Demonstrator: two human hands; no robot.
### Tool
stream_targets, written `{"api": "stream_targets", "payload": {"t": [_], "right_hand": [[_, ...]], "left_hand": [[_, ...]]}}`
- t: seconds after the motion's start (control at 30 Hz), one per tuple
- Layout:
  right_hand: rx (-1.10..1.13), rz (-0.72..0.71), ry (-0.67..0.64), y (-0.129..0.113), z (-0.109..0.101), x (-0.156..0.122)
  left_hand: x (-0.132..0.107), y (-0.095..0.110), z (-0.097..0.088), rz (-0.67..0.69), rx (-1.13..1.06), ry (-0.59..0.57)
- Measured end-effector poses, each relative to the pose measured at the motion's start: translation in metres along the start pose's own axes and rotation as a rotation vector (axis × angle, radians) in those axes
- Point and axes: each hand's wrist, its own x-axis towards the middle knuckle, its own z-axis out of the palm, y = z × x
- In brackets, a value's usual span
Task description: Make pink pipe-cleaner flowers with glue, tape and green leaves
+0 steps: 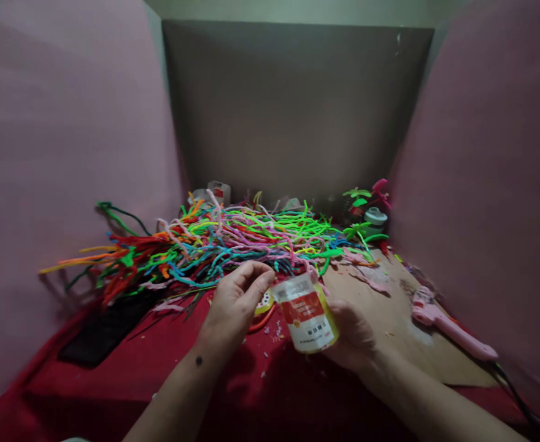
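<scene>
The container [307, 316] hides the fingertips of the right hand [355, 336], and small print on its label [313, 334] is blurred.

Left arm [173, 399]: bare, slanting inward over the near edge of the desk [145, 374]. Left wrist [203, 353]: one, with a round dark spot. Left hand [237, 301]: thumb and forefinger brought together at the tips, remaining fingers curled beneath. Right arm [426, 393]: bare, slanting inward from the desk's near right corner. Right hand [355, 334]: curled in a grip, fingers mostly hidden. Hands: near each other, apart.
</scene>
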Motion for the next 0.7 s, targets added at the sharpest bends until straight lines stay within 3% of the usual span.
{"api": "stream_targets", "payload": {"t": [0.17, 0.3, 0.43, 0.5, 0.57, 0.7], "right_hand": [[-0.281, -0.029, 0.035, -0.019, 0.028, 0.005], [-0.509, -0.238, -0.031, -0.046, 0.068, 0.044], [-0.662, -0.487, -0.113, -0.074, 0.111, 0.129], [-0.763, -0.629, 0.036, -0.084, 0.121, 0.186], [-0.901, -0.651, 0.262, -0.089, 0.121, 0.243], [-0.943, -0.568, 0.322, -0.082, 0.103, 0.336]], "left_hand": [[0.002, -0.017, -0.035, 0.067, 0.16, 0.105], [-0.012, -0.038, -0.058, 0.073, 0.329, 0.145], [-0.029, -0.068, -0.069, 0.057, 0.454, 0.171], [-0.034, -0.087, -0.071, 0.1, 0.486, 0.184], [-0.037, -0.105, -0.073, 0.176, 0.52, 0.177], [-0.036, -0.135, -0.074, 0.364, 0.642, 0.25]]}}
